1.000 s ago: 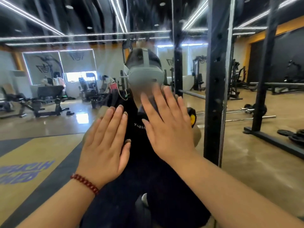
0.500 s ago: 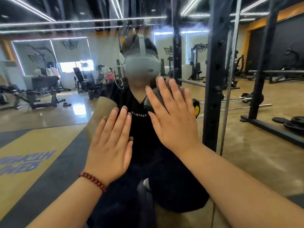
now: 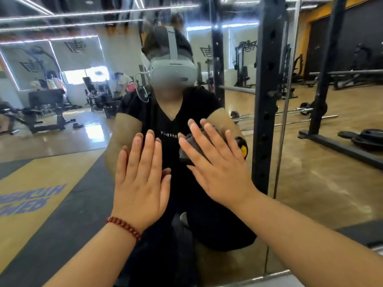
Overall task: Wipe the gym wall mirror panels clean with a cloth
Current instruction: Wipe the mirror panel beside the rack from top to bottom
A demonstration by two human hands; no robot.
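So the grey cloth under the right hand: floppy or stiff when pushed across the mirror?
Probably floppy: the cloth bunches in soft folds beside the flat right hand. Likely light, since straight fingers alone pin it to the mirror. It may slide easily on the smooth glass.

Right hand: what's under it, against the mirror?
A dark grey cloth sits under the right hand, pressed flat to the mirror; its edge shows beyond the fingers and thumb side. The rest of the cloth and the glass beneath are covered by the palm.
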